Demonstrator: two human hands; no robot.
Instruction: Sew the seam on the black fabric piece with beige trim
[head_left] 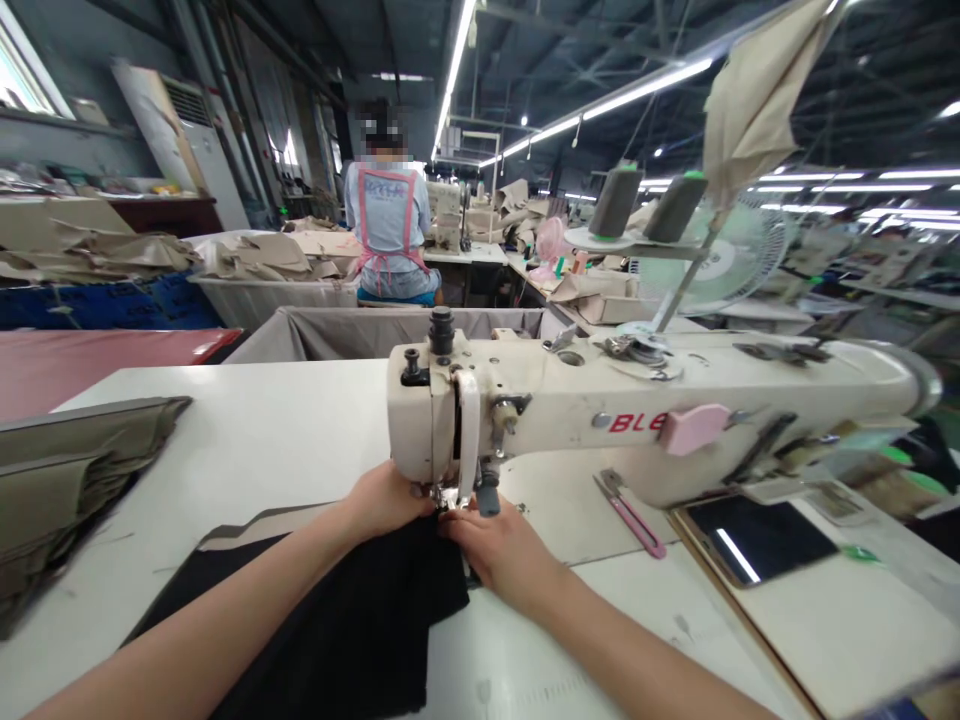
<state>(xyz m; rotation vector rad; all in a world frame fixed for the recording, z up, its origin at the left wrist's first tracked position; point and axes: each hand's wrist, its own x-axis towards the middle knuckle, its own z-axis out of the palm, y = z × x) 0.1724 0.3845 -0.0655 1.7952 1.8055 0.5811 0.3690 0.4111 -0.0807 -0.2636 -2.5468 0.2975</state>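
A cream sewing machine [525, 400] stands across the white table. Black fabric [360, 620], with a beige strip along its far edge, lies under the machine's presser foot [448, 498] and spreads toward me. To the left of the foot, my left hand [390, 500] is closed on the fabric's far edge, its fingertips partly hidden by the machine head. My right hand [499, 545] sits just right of the foot, fingers bent together and gripping the fabric's edge close to the needle. The needle itself is too small to make out.
Pink-handled thread snips [630, 512] lie under the machine arm, and a phone [761, 538] rests at the right. Folded olive fabric [67, 490] is stacked on the left. Thread cones [616, 202] stand behind the machine. A person [386, 220] sits farther back, facing away.
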